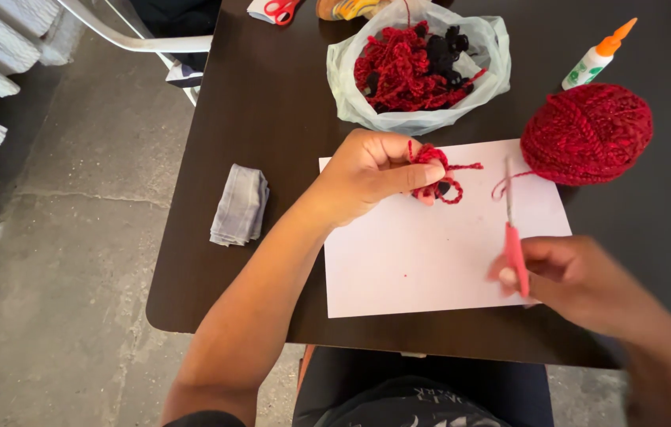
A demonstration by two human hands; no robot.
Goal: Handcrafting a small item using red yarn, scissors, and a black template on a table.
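Note:
My left hand [369,175] pinches a small bundle of red yarn [437,172] with a black bit in it, held just above a white sheet of paper [422,253]. My right hand [572,278] grips red-handled scissors [512,229], blades pointing away from me toward a loose yarn strand. That strand runs to a big ball of red yarn [587,133] resting at the sheet's upper right corner. The scissors sit a little right of the bundle, apart from it.
A clear plastic bag [418,67] of red and black yarn scraps lies behind the paper on the dark table [256,103]. A glue bottle [596,57] with an orange tip lies far right. A folded grey cloth [239,205] is left, second red scissors [280,9] at the far edge.

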